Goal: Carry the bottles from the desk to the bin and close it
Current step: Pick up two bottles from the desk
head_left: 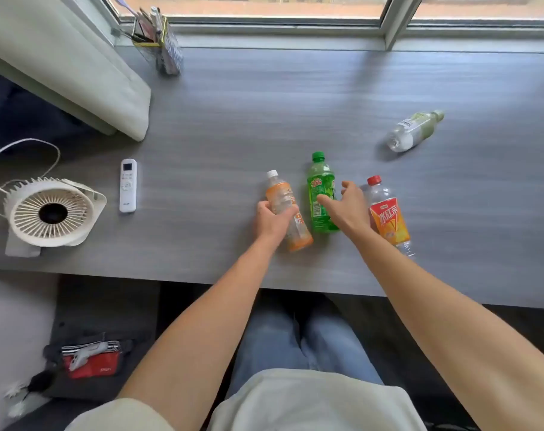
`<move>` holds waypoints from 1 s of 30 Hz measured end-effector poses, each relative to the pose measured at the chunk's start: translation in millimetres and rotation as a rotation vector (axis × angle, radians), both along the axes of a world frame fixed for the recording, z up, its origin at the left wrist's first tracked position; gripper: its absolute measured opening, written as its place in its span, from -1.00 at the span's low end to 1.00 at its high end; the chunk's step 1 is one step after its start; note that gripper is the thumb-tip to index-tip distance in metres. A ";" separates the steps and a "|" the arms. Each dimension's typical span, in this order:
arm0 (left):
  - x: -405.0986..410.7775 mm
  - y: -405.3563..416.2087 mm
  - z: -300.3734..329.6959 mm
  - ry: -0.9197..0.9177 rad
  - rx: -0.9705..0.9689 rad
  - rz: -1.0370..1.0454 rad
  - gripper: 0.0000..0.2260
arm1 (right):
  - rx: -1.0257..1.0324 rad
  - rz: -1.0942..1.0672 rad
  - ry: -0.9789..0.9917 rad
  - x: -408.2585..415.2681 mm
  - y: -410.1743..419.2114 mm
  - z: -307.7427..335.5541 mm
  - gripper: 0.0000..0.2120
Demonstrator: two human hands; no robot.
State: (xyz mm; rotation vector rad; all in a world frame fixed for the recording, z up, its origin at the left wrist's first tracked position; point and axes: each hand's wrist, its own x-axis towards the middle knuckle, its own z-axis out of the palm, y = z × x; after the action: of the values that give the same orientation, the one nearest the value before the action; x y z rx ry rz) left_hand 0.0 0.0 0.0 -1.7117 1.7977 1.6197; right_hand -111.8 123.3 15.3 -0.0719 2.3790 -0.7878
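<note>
- Left hand (pixel 272 217): fingers wrapped round the orange bottle (pixel 287 209) lying on the desk (pixel 233 119), for lifting.
- Right hand (pixel 346 205): fingers spread, apparently just touching the green bottle (pixel 320 188); red-capped bottle (pixel 388 216) beside its knuckles.
- Clear bottle (pixel 415 130): well beyond the fingertips.
- Bin: unseen.

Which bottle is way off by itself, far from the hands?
The clear bottle with the pale green label, alone toward the window. The orange, green and red-capped bottles sit together by the hands.
</note>
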 end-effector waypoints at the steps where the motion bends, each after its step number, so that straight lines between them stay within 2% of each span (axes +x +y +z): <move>1: -6.0 2.0 -2.0 -0.014 -0.026 0.014 -0.38 | 0.017 -0.002 0.005 -2.2 -6.1 -3.6 -0.19; 6: -18.6 14.2 -18.3 -0.148 -0.133 0.024 -0.21 | 0.089 0.014 0.021 1.1 -17.7 -27.1 -0.14; 10: -19.5 20.1 -32.3 -0.161 -0.216 -0.008 -0.30 | 0.136 0.033 0.081 3.4 -14.3 -43.6 -0.17; 16: -3.2 13.2 -26.0 -0.151 -0.196 -0.057 -0.36 | 0.117 0.069 -0.006 3.6 4.2 -42.3 -0.28; 20: 31.1 12.0 -5.7 -0.111 -0.176 -0.143 -0.41 | 0.025 0.101 -0.058 16.6 44.0 -24.4 -0.43; 23: 64.5 19.3 3.2 -0.062 -0.134 -0.199 -0.46 | -0.022 0.078 -0.107 37.9 85.8 -12.0 -0.45; 26: 97.6 27.2 4.8 -0.106 -0.137 -0.332 -0.48 | -0.041 0.048 -0.150 63.3 129.2 -3.1 -0.45; 30: 126.6 27.4 0.3 -0.182 -0.146 -0.514 -0.48 | -0.046 -0.115 -0.195 102.5 179.5 6.2 -0.46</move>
State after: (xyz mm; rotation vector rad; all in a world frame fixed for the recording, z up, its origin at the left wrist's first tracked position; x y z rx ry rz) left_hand 126.6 27.4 0.3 -1.2460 2.0776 1.1109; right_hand -9.3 302.8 21.5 0.1188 2.1957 -0.8625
